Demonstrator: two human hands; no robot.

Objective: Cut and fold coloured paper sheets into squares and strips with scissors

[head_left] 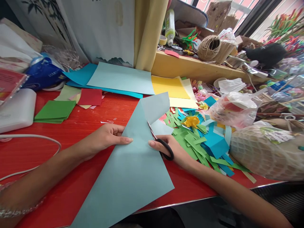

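"State the holds and their reasons."

"I find the pale blue sheet [133,171] spanning the near edge of the bench [116,109]. The left hand [108,139] pinches its left side, thumb on top, apparently to steady it. The right hand [169,145] grasps the scissors [169,150], blades on the sheet, evidently for cutting."

"And room for moving?"

"I judge it tighter toward the right edge: green strips [190,145] lie just beside the right hand. Toward the far left corner, bare bench separates the left hand from green cards [54,110]. The sheet's lower end overhangs the near edge."
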